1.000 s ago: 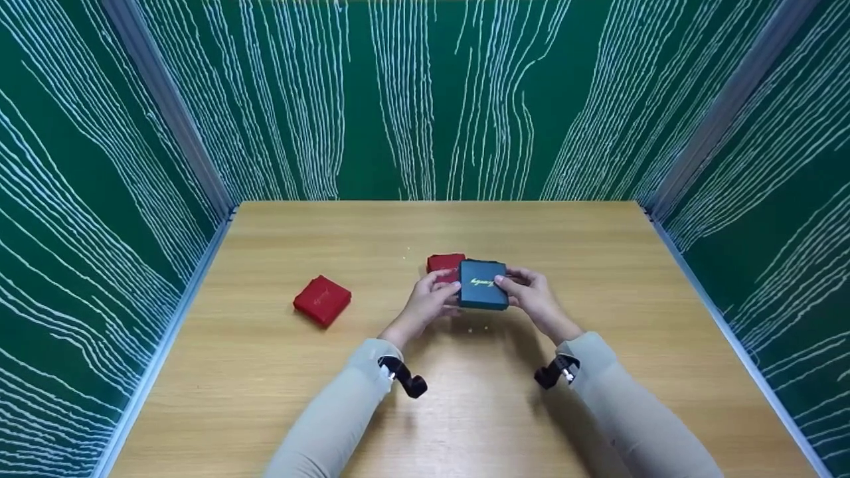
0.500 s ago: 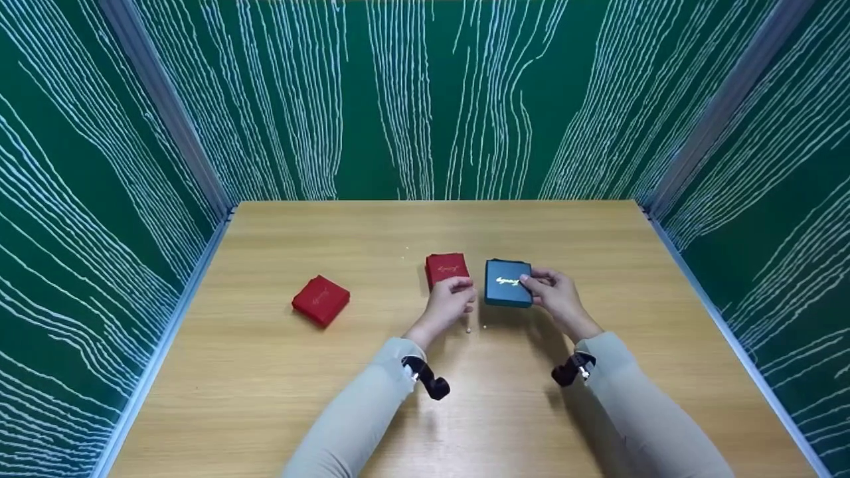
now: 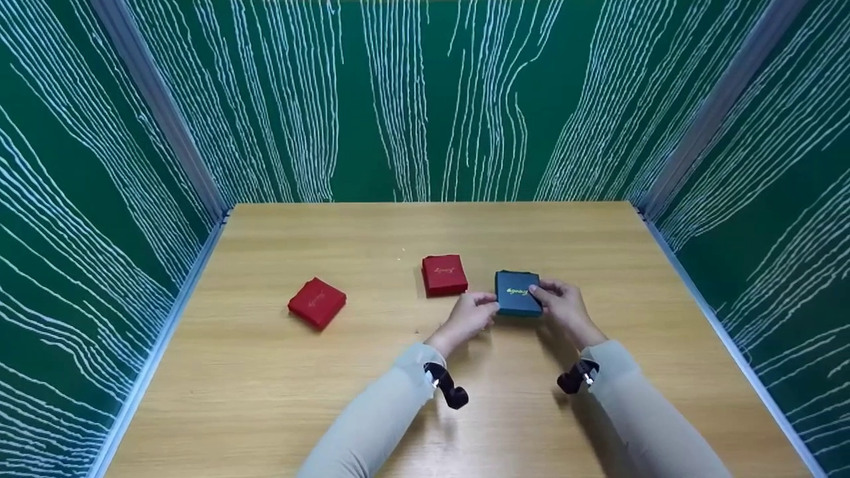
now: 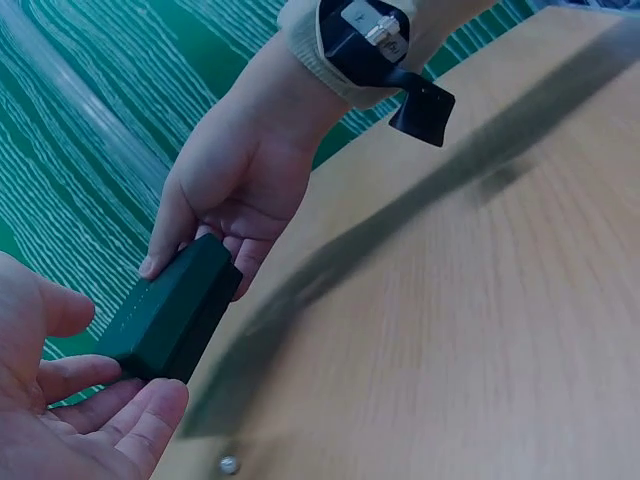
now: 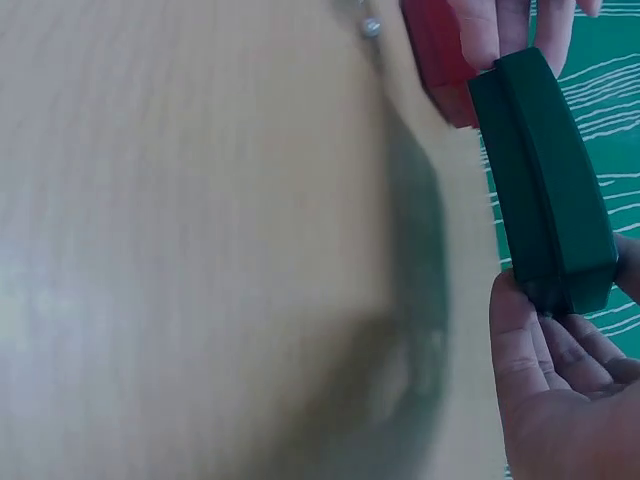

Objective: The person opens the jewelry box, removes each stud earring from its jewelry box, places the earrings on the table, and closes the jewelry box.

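A dark green square gift box [image 3: 518,293] with gold script on its lid is held above the table. My right hand [image 3: 564,311] grips its right side, thumb on the lid and fingers underneath. My left hand [image 3: 470,317] is at the box's left edge. In the left wrist view its fingertips touch the near end of the green box [image 4: 165,315], while the thumb stands away from it. A red gift box [image 3: 444,275] lies just beyond my left hand. Farther left, a second red gift box [image 3: 317,304] sits turned at an angle.
On the wooden table [image 3: 332,385] lies a small silver bead [image 4: 229,465], below the green box in the left wrist view. Tiny pale specks [image 3: 402,250] lie beyond the red boxes. Green walls [image 3: 398,99] with white lines enclose the table's back and sides.
The green box has moved right, off the nearer red box, in my right hand. My left hand let go of it, then followed rightward to its edge. Two small beads no longer show in the head view.
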A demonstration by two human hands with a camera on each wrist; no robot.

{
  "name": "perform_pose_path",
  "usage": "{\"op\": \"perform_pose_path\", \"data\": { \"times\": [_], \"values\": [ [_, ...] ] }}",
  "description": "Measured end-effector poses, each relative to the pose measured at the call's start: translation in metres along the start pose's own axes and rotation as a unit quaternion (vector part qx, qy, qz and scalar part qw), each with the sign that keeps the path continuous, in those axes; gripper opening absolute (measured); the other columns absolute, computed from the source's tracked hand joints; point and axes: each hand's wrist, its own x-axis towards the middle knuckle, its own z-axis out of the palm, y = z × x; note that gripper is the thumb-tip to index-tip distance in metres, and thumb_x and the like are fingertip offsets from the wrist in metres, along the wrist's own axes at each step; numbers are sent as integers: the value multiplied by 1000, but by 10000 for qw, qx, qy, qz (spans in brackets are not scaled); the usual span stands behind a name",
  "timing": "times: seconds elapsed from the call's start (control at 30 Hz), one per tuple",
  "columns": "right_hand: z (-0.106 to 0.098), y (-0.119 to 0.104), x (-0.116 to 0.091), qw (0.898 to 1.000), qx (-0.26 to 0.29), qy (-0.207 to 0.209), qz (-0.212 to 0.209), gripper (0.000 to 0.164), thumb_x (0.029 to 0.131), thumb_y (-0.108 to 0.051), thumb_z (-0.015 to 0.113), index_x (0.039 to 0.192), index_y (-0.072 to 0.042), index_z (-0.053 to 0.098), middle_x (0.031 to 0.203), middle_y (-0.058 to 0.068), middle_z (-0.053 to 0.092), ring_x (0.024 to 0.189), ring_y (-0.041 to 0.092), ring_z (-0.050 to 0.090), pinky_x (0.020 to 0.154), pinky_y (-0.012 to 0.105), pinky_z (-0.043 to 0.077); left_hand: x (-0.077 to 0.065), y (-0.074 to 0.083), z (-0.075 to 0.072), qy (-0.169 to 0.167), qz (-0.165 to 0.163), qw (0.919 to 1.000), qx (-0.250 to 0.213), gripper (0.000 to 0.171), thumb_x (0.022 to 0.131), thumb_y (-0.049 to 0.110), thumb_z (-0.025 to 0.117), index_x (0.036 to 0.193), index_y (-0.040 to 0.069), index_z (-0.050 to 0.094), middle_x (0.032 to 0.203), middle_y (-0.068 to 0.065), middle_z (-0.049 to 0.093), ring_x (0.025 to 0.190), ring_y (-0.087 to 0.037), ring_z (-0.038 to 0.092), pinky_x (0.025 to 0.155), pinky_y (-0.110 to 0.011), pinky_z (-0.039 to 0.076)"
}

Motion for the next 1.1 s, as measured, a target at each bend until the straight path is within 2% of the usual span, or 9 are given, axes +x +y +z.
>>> {"op": "perform_pose_path", "data": {
  "times": [0.1, 0.17, 0.3, 0.43, 0.67, 0.8, 0.9, 1.03, 1.1],
  "values": [
    [-2, 4, 2, 9999, -141, 3, 59, 65, 113, -31, 59, 164, 4, 40, 164, 28, 45, 134, 27, 54, 88, 13, 55, 3, -2, 7, -1, -75, 10000, -12, 42, 108, 16, 63, 146, -2, 65, 122, -20, 75, 100, -30, 73, 87, -39, 65],
    [-4, 5, 3, 9997, -213, 12, 108, 63, 113, -29, 58, 163, 5, 41, 165, 28, 45, 136, 27, 53, 95, 17, 55, 5, -3, 12, 5, -123, 9999, -19, 42, 108, 16, 63, 145, -3, 64, 124, -18, 75, 108, -36, 74, 93, -41, 65],
    [-8, 8, 4, 9993, -297, -19, 223, 63, 112, -26, 56, 164, 5, 39, 169, 29, 41, 152, 36, 45, 124, 40, 46, 8, -4, 21, -9, -250, 9996, -165, 43, 107, 15, 62, 145, -6, 63, 126, -18, 74, 112, -36, 74, 99, -42, 65],
    [-11, 12, 5, 9984, -289, -58, 481, 62, 113, -26, 54, 164, 4, 38, 171, 29, 37, 158, 40, 38, 133, 52, 34, 7, -4, 28, -50, -405, 9986, -323, 45, 108, 14, 61, 146, -9, 61, 127, -20, 73, 116, -35, 73, 100, -42, 65],
    [-17, 16, 5, 9962, -500, -106, 705, 59, 114, -25, 53, 164, 2, 40, 170, 27, 40, 148, 36, 45, 129, 52, 41, 10, -3, 36, -59, -643, 9962, -584, 41, 109, 12, 58, 145, -8, 61, 122, -19, 70, 108, -29, 72, 100, -41, 65],
    [-19, 18, 5, 9953, -595, -55, 764, 58, 113, -27, 54, 164, 0, 43, 167, 25, 44, 137, 32, 51, 109, 40, 53, 12, -4, 38, -76, -674, 9952, -700, 38, 109, 11, 58, 142, -7, 63, 109, -13, 67, 100, -22, 66, 97, -40, 66],
    [-20, 18, 5, 9950, -609, -38, 791, 58, 113, -28, 55, 163, -2, 44, 165, 24, 45, 132, 32, 52, 94, 34, 54, 11, -4, 37, -96, -627, 9956, -693, 40, 108, 11, 59, 143, -8, 62, 104, -12, 66, 91, -18, 63, 93, -37, 66],
    [-21, 16, 5, 9957, -533, -21, 756, 57, 113, -28, 56, 163, -3, 45, 166, 23, 46, 134, 30, 52, 98, 32, 52, 11, -3, 33, -179, -556, 9960, -672, 48, 106, 10, 62, 150, -8, 56, 109, -11, 69, 81, -14, 61, 88, -35, 64],
    [-21, 12, 4, 9966, -348, 30, 744, 57, 113, -27, 56, 164, -4, 44, 160, 20, 49, 127, 26, 54, 96, 30, 52, 11, -3, 30, -205, -505, 9964, -643, 51, 106, 10, 63, 153, -7, 54, 112, -9, 69, 82, -15, 63, 89, -37, 65]
  ]
}}
